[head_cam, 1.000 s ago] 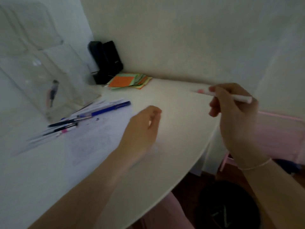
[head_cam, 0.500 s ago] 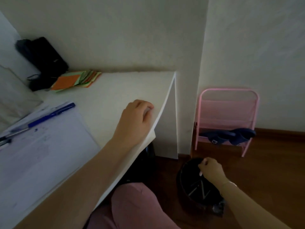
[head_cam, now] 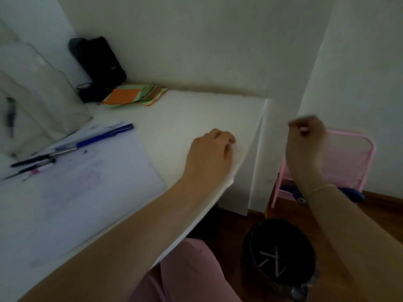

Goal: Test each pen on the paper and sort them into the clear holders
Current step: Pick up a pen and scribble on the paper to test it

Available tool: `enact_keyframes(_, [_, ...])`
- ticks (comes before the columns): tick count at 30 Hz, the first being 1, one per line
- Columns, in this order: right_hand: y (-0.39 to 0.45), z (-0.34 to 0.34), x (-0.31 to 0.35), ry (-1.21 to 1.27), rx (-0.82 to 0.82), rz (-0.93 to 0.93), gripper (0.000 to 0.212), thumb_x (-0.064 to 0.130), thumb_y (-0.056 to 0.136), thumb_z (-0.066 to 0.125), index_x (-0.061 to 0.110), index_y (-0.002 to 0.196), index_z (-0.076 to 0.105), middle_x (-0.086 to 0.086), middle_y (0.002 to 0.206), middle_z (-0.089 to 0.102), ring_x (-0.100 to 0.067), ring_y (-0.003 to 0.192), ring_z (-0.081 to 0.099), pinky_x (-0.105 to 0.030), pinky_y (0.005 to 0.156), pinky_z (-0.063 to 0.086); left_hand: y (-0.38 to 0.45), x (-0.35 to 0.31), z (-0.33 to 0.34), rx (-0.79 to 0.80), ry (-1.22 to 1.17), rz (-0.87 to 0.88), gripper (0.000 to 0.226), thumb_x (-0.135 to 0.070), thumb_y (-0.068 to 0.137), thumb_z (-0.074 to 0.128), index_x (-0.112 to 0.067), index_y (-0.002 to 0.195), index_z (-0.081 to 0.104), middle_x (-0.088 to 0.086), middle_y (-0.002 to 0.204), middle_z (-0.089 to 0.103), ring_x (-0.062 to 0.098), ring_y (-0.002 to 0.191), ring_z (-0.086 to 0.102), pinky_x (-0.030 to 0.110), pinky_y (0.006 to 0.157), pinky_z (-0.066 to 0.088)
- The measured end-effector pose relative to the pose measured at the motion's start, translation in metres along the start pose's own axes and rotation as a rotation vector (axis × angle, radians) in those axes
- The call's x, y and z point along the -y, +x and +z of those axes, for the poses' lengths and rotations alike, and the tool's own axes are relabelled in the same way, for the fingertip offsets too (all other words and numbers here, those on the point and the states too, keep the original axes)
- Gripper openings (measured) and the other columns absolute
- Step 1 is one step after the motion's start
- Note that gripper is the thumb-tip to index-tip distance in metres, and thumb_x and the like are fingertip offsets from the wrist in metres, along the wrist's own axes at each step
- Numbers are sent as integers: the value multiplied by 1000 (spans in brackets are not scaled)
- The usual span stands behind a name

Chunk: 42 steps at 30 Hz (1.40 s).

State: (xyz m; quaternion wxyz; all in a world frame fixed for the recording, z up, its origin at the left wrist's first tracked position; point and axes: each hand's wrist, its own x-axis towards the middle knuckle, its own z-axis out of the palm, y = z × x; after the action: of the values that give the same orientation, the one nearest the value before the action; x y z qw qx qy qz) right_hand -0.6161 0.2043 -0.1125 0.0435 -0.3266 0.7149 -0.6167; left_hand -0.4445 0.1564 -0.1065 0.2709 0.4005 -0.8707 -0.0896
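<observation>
So the left hand is resting on the white desk near its right edge, fingers curled loosely under and not gripping anything. The right hand is hanging in the air off the side of the desk, in front of a pink wire rack. It's motion-blurred, the fingers are bunched together, and I honestly can't tell whether it's pinching something or just closed up.

Over on the left, a sheet of paper is lying flat on the desk, covered in faint scribbles. A blue pen is sitting across the top edge of the paper, pointing toward the back right. Just left of it, a couple of darker pens are lying side by side, one with a bit of pink on it. Behind them the clear holders are standing against the wall, and one dark pen is sitting upright inside, though it's pretty blurry.

At the back corner a black object is leaning on the wall, with a messy stack of orange and green sticky notes right beside it.

Down on the wooden floor, a black bin is sitting below the right arm, with a few pale stick-like things lying crossed inside.
</observation>
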Motion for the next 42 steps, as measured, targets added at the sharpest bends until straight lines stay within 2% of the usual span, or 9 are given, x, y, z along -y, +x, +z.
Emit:
enact_keyframes(6, [-49,95,167,268,342,-494,21,1,69,48,8,78,65,-6,80,63,-13,71,56,-20,68,42,-24,73,-86,-267,-7,-146,20,-13,86,49,-23,95,63,-3,103,61,18,91,60,32,80,46])
enact_keyframes(9, [-89,152,195,191,601,-622,25,0,69,50,6,82,70,-3,81,65,-15,75,56,-19,72,40,-56,141,-135,-428,14,-259,22,-4,84,51,-22,88,63,-3,96,62,15,88,60,27,82,44])
enact_keyframes(13, [-137,212,198,-31,996,-631,37,-8,75,49,4,105,66,-16,111,63,-29,103,58,-37,93,46,-106,209,-169,-526,73,-473,28,6,80,53,-18,84,66,0,93,63,19,87,61,27,81,45])
enact_keyframes(16, [-163,238,196,-254,1131,-653,39,-2,84,50,9,120,60,-15,126,54,-29,116,51,-35,98,43,-127,241,-175,-526,112,-547,32,7,74,52,-17,86,69,2,94,64,24,91,61,28,83,45])
enact_keyframes(20, [-185,262,195,-372,1192,-740,40,3,88,49,10,127,54,-14,130,50,-27,123,44,-31,100,35,-136,262,-171,-454,228,-597,34,-6,69,47,-17,92,70,7,100,65,30,94,59,42,82,48])
enact_keyframes(27, [-206,286,192,-479,1206,-771,33,8,89,51,11,121,59,-12,122,56,-29,107,56,-36,92,47,-135,269,-173,-351,437,-557,17,-11,81,55,-15,93,67,7,95,60,30,90,52,33,72,27])
enact_keyframes(35, [-205,280,185,-79,986,-494,20,-4,81,51,13,86,60,-11,98,57,-24,89,54,-29,79,44,-134,268,-182,-385,504,-290,14,-19,85,45,-19,91,58,-1,88,61,23,83,55,30,75,24])
enact_keyframes(39, [-195,268,192,22,1064,-213,26,-8,82,52,18,79,54,-8,80,57,-15,61,48,-14,48,42,-125,238,-200,-843,-143,-294,18,-12,96,47,-15,113,50,-3,93,53,4,72,53,17,66,42])
enact_keyframes(42, [-191,261,199,203,1205,124,25,-13,80,57,6,97,61,-18,93,60,-21,68,58,-23,62,52,-127,228,-204,-1038,-732,-450,18,-4,96,48,-15,110,47,8,96,55,6,68,62,18,64,51])
